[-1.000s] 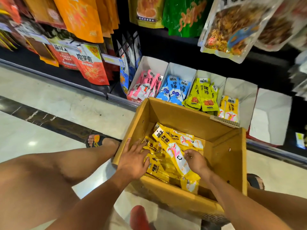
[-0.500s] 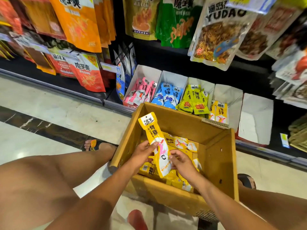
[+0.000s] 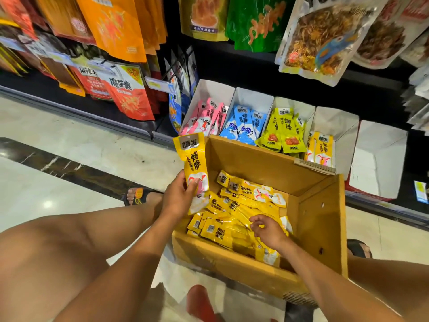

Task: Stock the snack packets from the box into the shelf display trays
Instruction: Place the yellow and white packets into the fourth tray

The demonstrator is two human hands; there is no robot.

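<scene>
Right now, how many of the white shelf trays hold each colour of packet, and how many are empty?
Tray with pink packets: 1
Tray with blue packets: 1
Tray with green packets: 1
Tray with yellow packets: 1
Empty tray: 1
Total: 5 trays

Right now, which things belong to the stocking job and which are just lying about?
Job: left hand gripping held packet; right hand above box packets; cardboard box; white tray holding matching packets.
Lying about: hanging orange bags; green bag; pink packets; blue packets.

Glossy plastic pkts (image 3: 241, 212); matt cardboard box (image 3: 320, 219); polished floor (image 3: 69, 135).
</scene>
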